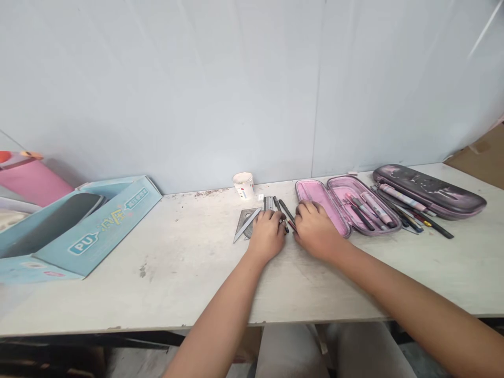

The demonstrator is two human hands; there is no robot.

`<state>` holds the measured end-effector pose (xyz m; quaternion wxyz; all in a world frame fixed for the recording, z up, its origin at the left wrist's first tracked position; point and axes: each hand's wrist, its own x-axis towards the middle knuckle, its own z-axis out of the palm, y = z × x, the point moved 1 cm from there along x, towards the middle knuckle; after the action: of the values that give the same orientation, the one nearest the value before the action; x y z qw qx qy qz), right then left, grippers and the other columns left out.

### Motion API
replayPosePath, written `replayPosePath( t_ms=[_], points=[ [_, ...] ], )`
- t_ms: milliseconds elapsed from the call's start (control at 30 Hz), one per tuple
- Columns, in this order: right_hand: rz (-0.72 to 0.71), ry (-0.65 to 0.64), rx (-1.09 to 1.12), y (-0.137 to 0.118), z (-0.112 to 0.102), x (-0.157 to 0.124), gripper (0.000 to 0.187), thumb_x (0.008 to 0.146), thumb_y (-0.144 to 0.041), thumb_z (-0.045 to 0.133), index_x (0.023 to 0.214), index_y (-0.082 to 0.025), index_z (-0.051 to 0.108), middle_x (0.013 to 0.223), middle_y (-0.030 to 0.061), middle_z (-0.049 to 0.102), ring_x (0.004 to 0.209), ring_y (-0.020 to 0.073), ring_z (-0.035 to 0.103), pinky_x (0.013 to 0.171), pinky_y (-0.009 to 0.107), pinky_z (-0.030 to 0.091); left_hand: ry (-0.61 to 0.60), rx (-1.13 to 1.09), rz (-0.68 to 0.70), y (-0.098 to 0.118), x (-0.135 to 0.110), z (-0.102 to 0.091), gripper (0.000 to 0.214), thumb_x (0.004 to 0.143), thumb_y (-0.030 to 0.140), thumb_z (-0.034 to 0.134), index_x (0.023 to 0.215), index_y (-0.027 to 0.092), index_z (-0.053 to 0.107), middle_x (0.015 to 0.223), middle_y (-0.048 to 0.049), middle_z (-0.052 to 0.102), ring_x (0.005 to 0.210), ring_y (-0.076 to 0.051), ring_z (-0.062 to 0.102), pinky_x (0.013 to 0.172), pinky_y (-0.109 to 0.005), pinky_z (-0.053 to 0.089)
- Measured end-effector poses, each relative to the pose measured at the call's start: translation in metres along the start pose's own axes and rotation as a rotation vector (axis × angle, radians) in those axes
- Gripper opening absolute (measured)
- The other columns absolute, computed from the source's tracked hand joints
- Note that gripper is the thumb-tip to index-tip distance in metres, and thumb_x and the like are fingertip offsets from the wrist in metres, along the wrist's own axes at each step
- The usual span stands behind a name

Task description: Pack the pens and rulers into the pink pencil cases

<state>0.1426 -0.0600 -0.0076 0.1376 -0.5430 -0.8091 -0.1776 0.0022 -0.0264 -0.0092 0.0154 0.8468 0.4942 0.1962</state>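
Note:
Side by side near the middle of the table, both my hands bend over a few dark pens. The fingers of my left hand are curled at the pens' left side, and its thumb touches a pen end. My right hand is closed too, with its thumb side against a slim dark pen; the palm hides part of it. Beside the left hand lie a clear set square, a narrow pale strip and a ruler. An open pink-lined pencil case with several pens inside sits by the right hand.
A small paper cup stands near the wall, with a white eraser-like block close by. At right lie a closed dark pencil case and several loose pens. A blue box occupies the left.

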Motion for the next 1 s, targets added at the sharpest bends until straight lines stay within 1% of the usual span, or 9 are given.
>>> replayPosePath(
  t_ms=[167,333,433,533,667,733,833,900,1000],
  points=[
    [-0.092,0.089,-0.015,-0.004,0.008,-0.002,0.026,0.084,-0.016,0.042,0.094,-0.006,0.064,0.100,0.0169,0.057,0.108,0.0289,0.040,0.094,0.046,0.029,-0.011,-0.002,0.045,0.002,-0.001,0.004,0.027,0.087,0.021,0.037,0.106,0.019,0.056,0.105,-0.0091,0.055,0.101,-0.022,0.048,0.089,-0.038,0.038],
    [-0.080,0.129,0.001,-0.004,0.011,-0.005,0.020,0.081,-0.015,0.047,0.089,-0.007,0.064,0.096,0.0164,0.058,0.103,0.0284,0.043,0.091,0.044,0.031,-0.032,-0.028,0.085,0.002,0.000,0.009,0.028,0.085,0.017,0.038,0.107,0.019,0.057,0.107,-0.0094,0.054,0.101,-0.023,0.047,0.087,-0.039,0.039],
    [0.015,0.155,0.022,0.001,0.006,-0.004,0.018,0.083,-0.017,0.046,0.087,-0.008,0.061,0.092,0.0153,0.058,0.092,0.0271,0.046,0.081,0.039,0.035,-0.008,-0.107,0.091,0.004,0.003,0.006,0.027,0.087,0.017,0.035,0.100,0.018,0.058,0.102,-0.0087,0.056,0.098,-0.022,0.048,0.086,-0.038,0.040],
    [0.076,0.186,0.097,0.008,0.002,-0.004,0.023,0.088,-0.024,0.040,0.084,-0.012,0.058,0.089,0.0134,0.058,0.084,0.0245,0.047,0.073,0.036,0.036,0.042,-0.215,0.068,0.007,0.003,0.000,0.027,0.090,0.020,0.031,0.088,0.016,0.057,0.091,-0.0080,0.057,0.089,-0.019,0.052,0.081,-0.033,0.042],
    [-0.024,0.199,0.229,0.015,0.002,-0.006,0.026,0.092,-0.023,0.033,0.085,-0.015,0.057,0.081,0.0067,0.060,0.079,0.0201,0.047,0.080,0.033,0.034,0.055,-0.265,0.041,0.011,0.000,-0.006,0.028,0.092,0.027,0.030,0.080,0.017,0.054,0.081,-0.0061,0.060,0.079,-0.017,0.054,0.074,-0.029,0.043],
    [-0.039,0.217,0.240,0.022,0.004,-0.007,0.025,0.091,-0.019,0.034,0.087,-0.016,0.058,0.082,0.0054,0.061,0.081,0.0190,0.048,0.087,0.033,0.030,0.029,-0.219,0.060,0.007,0.004,-0.009,0.028,0.092,0.030,0.031,0.082,0.017,0.055,0.082,-0.0057,0.061,0.079,-0.017,0.056,0.073,-0.029,0.043],
    [0.043,0.270,0.198,0.035,0.006,-0.006,0.023,0.089,-0.017,0.037,0.090,-0.015,0.060,0.083,0.0066,0.063,0.084,0.0198,0.048,0.091,0.034,0.027,0.007,-0.069,0.085,-0.010,0.023,-0.016,0.028,0.091,0.030,0.031,0.090,0.018,0.056,0.091,-0.0070,0.063,0.088,-0.019,0.057,0.077,-0.030,0.043],
    [0.093,0.290,0.164,0.043,0.007,-0.004,0.022,0.088,-0.018,0.039,0.091,-0.014,0.060,0.083,0.0077,0.063,0.085,0.0206,0.048,0.091,0.034,0.026,0.030,0.078,-0.001,-0.027,0.043,-0.020,0.027,0.090,0.028,0.031,0.098,0.018,0.055,0.098,-0.0093,0.062,0.094,-0.022,0.057,0.081,-0.033,0.043],
    [0.115,0.287,0.128,0.049,0.007,-0.003,0.023,0.087,-0.017,0.039,0.090,-0.014,0.062,0.083,0.0084,0.062,0.085,0.0209,0.048,0.094,0.035,0.024,-0.022,0.278,-0.229,-0.047,0.069,-0.020,0.032,0.088,0.032,0.035,0.109,0.014,0.051,0.103,-0.0156,0.061,0.094,-0.028,0.059,0.079,-0.037,0.044]
  ],
)
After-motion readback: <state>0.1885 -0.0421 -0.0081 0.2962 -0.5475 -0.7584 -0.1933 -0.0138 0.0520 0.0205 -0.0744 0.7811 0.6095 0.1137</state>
